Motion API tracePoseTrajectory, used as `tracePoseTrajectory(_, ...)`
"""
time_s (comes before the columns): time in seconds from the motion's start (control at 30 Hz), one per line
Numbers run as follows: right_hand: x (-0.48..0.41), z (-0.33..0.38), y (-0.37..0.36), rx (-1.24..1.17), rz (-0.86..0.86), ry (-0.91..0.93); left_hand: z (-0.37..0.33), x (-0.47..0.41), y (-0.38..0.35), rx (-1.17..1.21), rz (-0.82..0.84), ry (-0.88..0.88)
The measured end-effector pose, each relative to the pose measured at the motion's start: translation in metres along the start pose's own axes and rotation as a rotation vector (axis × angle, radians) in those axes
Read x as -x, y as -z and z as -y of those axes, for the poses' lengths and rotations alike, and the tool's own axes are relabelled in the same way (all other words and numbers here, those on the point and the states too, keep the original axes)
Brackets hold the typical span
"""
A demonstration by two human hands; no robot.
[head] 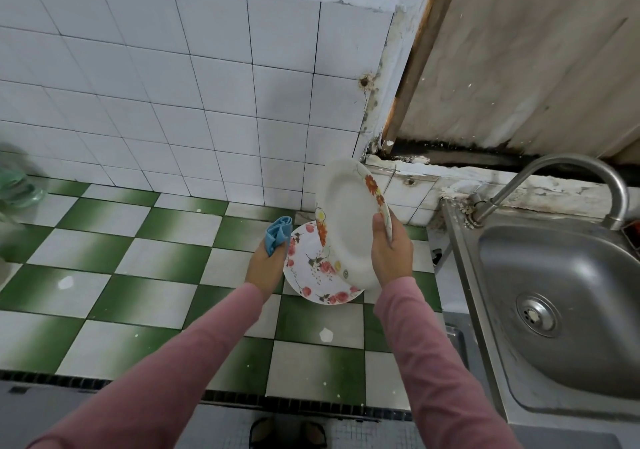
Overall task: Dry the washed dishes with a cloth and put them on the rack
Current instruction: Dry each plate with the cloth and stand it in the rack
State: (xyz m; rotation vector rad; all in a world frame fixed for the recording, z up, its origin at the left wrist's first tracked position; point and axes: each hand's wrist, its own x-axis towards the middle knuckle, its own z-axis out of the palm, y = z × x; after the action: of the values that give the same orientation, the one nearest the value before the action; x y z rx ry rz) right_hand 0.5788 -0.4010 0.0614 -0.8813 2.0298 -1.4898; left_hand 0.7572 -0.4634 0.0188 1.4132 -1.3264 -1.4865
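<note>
My right hand [391, 254] grips the rim of a white plate with orange flowers [349, 220], holding it tilted on edge above the counter. Under it, a second plate with pink flowers [311, 268] lies flat on the green-and-white tiled counter [166, 240]. My left hand [265, 268] holds a bunched blue cloth [278, 233] just left of both plates, apart from the raised one. No rack is in view.
A steel sink [561, 296] with a curved tap [568, 178] fills the right side. White wall tiles [173, 84] rise behind the counter. A blurred green object [17, 185] sits at the far left edge. My feet [287, 433] show below the counter's front edge.
</note>
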Motion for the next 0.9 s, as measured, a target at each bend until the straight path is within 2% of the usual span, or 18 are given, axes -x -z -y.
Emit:
tracePoseTrajectory(0.4, 0.0, 0.005, 0.0, -0.059, -0.029, -0.026, 0.001, 0.0, -0.005, -0.004, 0.012, 0.011)
tracePoseTrajectory(0.6, 0.004, 0.007, 0.001, -0.263, -0.028, -0.102, -0.001, 0.001, -0.006, 0.021, 0.023, 0.012)
tracePoseTrajectory(0.77, 0.009, 0.01, 0.0, -0.481, 0.005, -0.233, -0.006, 0.006, -0.016, 0.112, 0.025, -0.02)
tracePoseTrajectory(0.87, 0.017, 0.015, -0.007, -0.656, 0.025, -0.363, -0.009, 0.014, -0.03, 0.005, 0.125, -0.118)
tracePoseTrajectory(0.9, 0.019, 0.015, -0.011, -0.713, 0.036, -0.397, -0.009, 0.016, -0.036, -0.118, 0.182, -0.174)
